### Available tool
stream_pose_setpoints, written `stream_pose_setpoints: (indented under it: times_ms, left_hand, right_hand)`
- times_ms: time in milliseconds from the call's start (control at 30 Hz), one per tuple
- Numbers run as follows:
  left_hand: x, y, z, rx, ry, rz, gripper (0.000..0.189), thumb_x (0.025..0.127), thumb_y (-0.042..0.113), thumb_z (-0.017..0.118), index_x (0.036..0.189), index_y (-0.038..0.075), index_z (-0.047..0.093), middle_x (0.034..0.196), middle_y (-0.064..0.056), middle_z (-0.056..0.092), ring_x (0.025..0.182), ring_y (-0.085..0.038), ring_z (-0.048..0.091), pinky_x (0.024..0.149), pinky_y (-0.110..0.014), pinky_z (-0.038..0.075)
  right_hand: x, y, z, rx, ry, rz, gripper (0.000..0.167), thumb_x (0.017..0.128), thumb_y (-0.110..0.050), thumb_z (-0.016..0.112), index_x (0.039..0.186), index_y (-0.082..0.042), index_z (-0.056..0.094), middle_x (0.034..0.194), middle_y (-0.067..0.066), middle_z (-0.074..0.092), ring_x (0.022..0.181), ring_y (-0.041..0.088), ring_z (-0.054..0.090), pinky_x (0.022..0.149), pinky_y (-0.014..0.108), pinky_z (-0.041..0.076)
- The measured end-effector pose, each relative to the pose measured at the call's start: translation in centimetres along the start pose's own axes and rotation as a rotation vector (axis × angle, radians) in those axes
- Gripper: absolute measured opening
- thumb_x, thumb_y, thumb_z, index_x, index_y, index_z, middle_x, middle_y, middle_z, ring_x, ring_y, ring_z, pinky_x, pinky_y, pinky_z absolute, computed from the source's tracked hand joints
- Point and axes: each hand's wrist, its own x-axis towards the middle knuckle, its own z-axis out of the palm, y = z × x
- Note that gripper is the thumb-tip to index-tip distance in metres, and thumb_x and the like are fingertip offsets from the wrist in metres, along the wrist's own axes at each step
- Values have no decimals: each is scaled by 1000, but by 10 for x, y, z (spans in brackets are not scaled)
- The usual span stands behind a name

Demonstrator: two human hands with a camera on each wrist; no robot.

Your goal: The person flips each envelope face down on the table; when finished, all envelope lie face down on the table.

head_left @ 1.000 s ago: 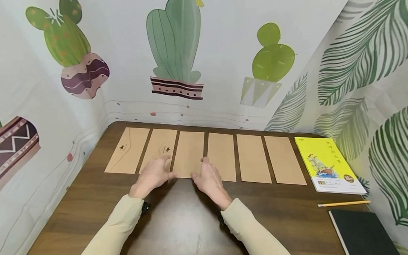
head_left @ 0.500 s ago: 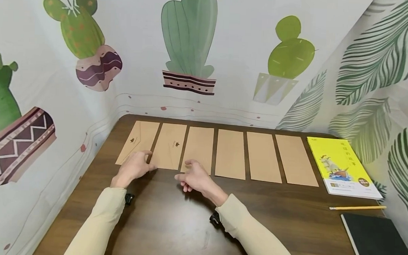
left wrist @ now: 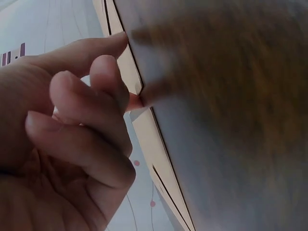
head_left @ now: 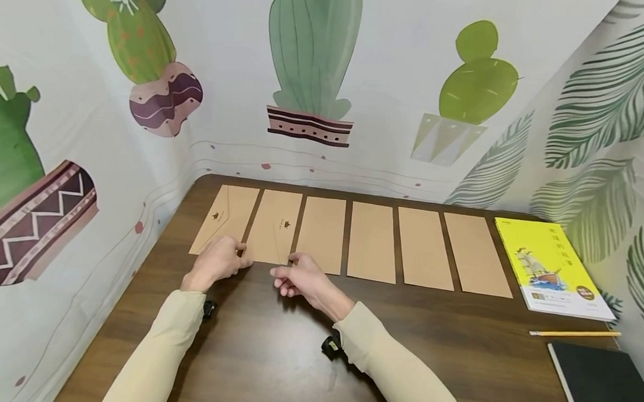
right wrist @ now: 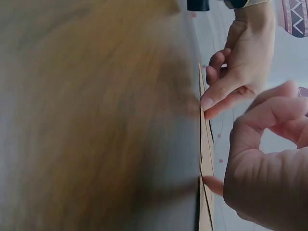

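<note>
A brown paper envelope (head_left: 268, 217), second from the left in a row, lies flap side up with a small crown print. My left hand (head_left: 218, 263) touches its lower left corner with thumb and index finger; the other fingers bend inward in the left wrist view. At its lower right corner my right hand (head_left: 308, 283) rests an index fingertip, the remaining fingers loosely curled. Both hands show in the right wrist view, left hand (right wrist: 250, 57) beyond the right. Left of it lies another crown-printed envelope (head_left: 242, 207), partly covered by my left hand.
Several plain envelopes, such as the third one (head_left: 323, 227) and the rightmost one (head_left: 477, 254), continue the row. Further right lie a yellow book (head_left: 549, 256), a pencil (head_left: 573, 334) and a black notebook (head_left: 598, 376). A patterned cloth (head_left: 390, 79) hangs behind the dark wooden table (head_left: 263, 353).
Both hands have moved left from around the third envelope to the second one. The right index finger has come to its lower right corner. The head view has shifted slightly.
</note>
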Motion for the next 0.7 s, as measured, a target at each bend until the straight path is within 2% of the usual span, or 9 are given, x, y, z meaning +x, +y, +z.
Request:
stream_pose_setpoints:
  times_ms: [67, 100, 200, 300, 400, 500, 567, 700]
  left_hand:
    - [0, 1, 0, -11, -8, 4, 22, 99, 25, 80, 109, 6, 82, 57, 0, 69, 52, -12, 64, 60, -30, 47]
    - [0, 1, 0, -18, -9, 6, 16, 98, 24, 80, 96, 8, 81, 55, 2, 66, 50, -12, 63, 58, -29, 46]
    - [0, 1, -2, -29, -18, -6, 28, 98, 24, 81, 75, 14, 69, 51, 3, 63, 46, -12, 61, 58, -29, 44]
    - [3, 1, -2, -42, -29, -28, 18, 97, 26, 83, 87, 12, 78, 51, 2, 64, 47, -12, 62, 61, -28, 45]
    - [5, -1, -3, -54, -34, -52, 22, 96, 27, 84, 106, 8, 83, 52, 2, 64, 48, -12, 62, 63, -28, 46]
    - [6, -2, -5, -64, -38, -70, 32, 95, 27, 85, 120, 6, 82, 52, 1, 64, 48, -12, 62, 63, -28, 47]
    - [6, -2, -5, -63, -42, -79, 39, 94, 27, 86, 127, 6, 81, 53, 2, 64, 48, -11, 61, 63, -28, 47]
    - [7, -1, -6, -54, -54, -77, 43, 95, 28, 86, 130, 6, 79, 53, 3, 65, 48, -10, 61, 65, -28, 47]
  right_hand:
    - [1, -1, 2, 59, 10, -3, 92, 102, -5, 70, 167, 15, 8, 67, -2, 65, 51, 4, 54, 48, 15, 43]
    - [2, -2, 3, 89, 14, -7, 81, 102, -5, 69, 163, 16, 19, 68, -3, 65, 52, 4, 53, 49, 14, 42]
    - [5, -2, 4, 179, 33, -17, 42, 102, -1, 65, 139, 13, 50, 69, -4, 62, 53, 3, 51, 49, 13, 40]
    - [8, -2, 3, 251, 55, -29, 11, 102, 1, 61, 113, 3, 60, 68, -5, 59, 54, 2, 48, 49, 13, 37]
    - [12, -3, 2, 306, 76, -35, 16, 102, 1, 60, 118, 0, 56, 68, -7, 55, 52, 1, 46, 47, 12, 33]
    - [16, -7, 3, 296, 76, -49, 23, 102, 0, 62, 122, -4, 49, 67, -7, 51, 51, 1, 44, 46, 12, 32]
    - [20, -9, 3, 216, 84, -74, 27, 102, -3, 65, 123, -5, 48, 66, -7, 49, 51, 2, 44, 46, 13, 32]
    - [25, -13, 5, -99, 138, -147, 36, 100, -9, 72, 127, -3, 49, 68, -3, 53, 49, 7, 50, 46, 16, 41]
